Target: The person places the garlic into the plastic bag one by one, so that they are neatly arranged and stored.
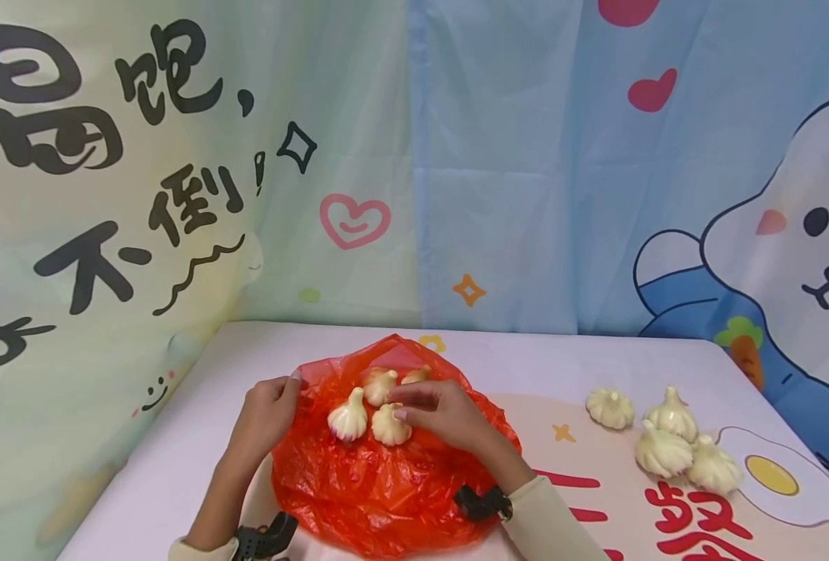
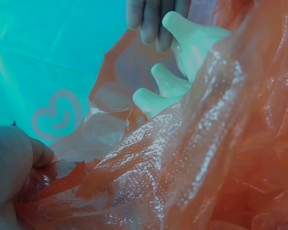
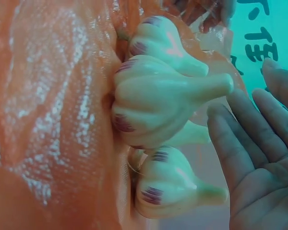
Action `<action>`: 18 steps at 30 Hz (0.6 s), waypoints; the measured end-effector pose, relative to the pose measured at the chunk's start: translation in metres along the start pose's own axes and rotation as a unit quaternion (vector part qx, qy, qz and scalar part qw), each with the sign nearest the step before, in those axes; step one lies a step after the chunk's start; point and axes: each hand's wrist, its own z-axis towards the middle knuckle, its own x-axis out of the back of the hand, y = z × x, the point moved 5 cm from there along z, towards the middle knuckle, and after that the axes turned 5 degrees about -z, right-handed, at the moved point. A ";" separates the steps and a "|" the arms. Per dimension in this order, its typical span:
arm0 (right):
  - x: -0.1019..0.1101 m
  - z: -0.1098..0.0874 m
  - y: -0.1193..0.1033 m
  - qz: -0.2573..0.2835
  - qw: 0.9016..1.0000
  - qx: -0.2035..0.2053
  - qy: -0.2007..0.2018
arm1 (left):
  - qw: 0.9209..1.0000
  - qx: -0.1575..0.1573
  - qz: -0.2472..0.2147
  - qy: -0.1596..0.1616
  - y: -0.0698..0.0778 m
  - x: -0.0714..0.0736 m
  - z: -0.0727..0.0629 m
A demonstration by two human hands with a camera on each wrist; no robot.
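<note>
A red plastic bag (image 1: 379,499) lies on the table with its mouth spread, and several white garlic bulbs (image 1: 347,417) with purple streaks sit in its opening. At the bag's left edge, my left hand (image 1: 267,411) pinches the thin plastic between thumb and fingers. My right hand (image 1: 446,417) hovers over the bag's right side, fingertips close to the front garlic bulb (image 1: 390,425). The right wrist view shows that hand (image 3: 259,158) with extended fingers, apart from the nearest bulb (image 3: 153,100) and holding nothing. Folds of plastic hide part of the bulbs in the left wrist view.
To the right on the table, one garlic bulb (image 1: 610,409) lies a little apart from a group of three bulbs (image 1: 664,449). The printed tablecloth (image 1: 527,366) reaches back to a hanging cartoon curtain (image 1: 499,171).
</note>
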 end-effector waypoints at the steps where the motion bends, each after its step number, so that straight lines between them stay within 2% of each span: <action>1: 0.000 -0.001 0.000 0.000 1.000 0.000 -0.002 | 1.000 -0.001 0.001 0.001 0.000 0.000 0.000; 10: -0.001 -0.005 -0.007 -0.002 1.000 0.011 -0.008 | 1.000 -0.004 -0.001 0.001 0.001 0.001 0.000; 18: 0.005 -0.014 -0.016 -0.003 0.999 0.046 -0.003 | 1.000 -0.002 -0.002 -0.001 0.000 0.001 -0.001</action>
